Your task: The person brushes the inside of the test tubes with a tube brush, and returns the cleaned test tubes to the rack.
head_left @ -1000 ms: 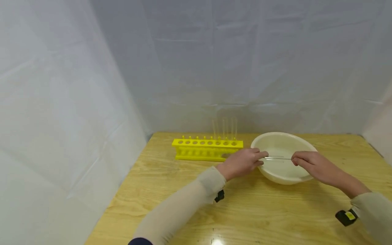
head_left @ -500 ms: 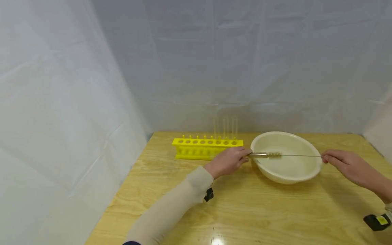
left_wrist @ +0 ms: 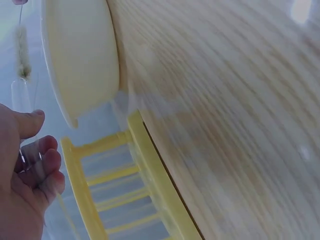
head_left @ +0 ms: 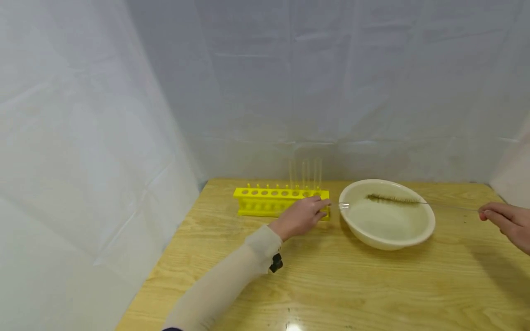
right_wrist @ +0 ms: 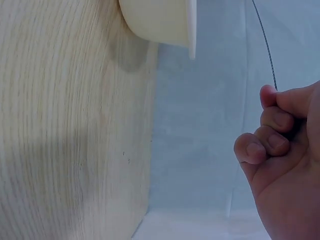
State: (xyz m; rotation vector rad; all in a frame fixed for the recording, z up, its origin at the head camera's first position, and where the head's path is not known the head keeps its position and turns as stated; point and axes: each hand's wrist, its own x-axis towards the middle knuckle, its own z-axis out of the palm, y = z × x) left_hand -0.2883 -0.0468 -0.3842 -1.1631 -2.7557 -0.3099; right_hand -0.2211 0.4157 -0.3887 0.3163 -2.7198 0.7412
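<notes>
In my left hand (head_left: 300, 216) I grip a clear glass test tube (head_left: 343, 205), its mouth toward the basin (head_left: 387, 244); my fingers hide most of it. My right hand (head_left: 507, 223) pinches the thin twisted-wire end of a test tube brush (head_left: 393, 199) between thumb and forefinger. The brush's bristles are outside the tube, over the cream basin. In the left wrist view the bristle tip (left_wrist: 23, 70) sits just off the mouth of the tube (left_wrist: 21, 95). The wire (right_wrist: 267, 47) bends slightly in the right wrist view.
A yellow test tube rack (head_left: 265, 213) stands behind my left hand, left of the basin. Several clear tubes (head_left: 318, 172) stand upright at its right end. White sheeting (head_left: 265, 92) hangs behind the wooden table (head_left: 331, 285).
My right hand has moved right, drawing the brush out of the tube. My left hand has shifted left with the tube, toward the rack. The basin and rack stay put.
</notes>
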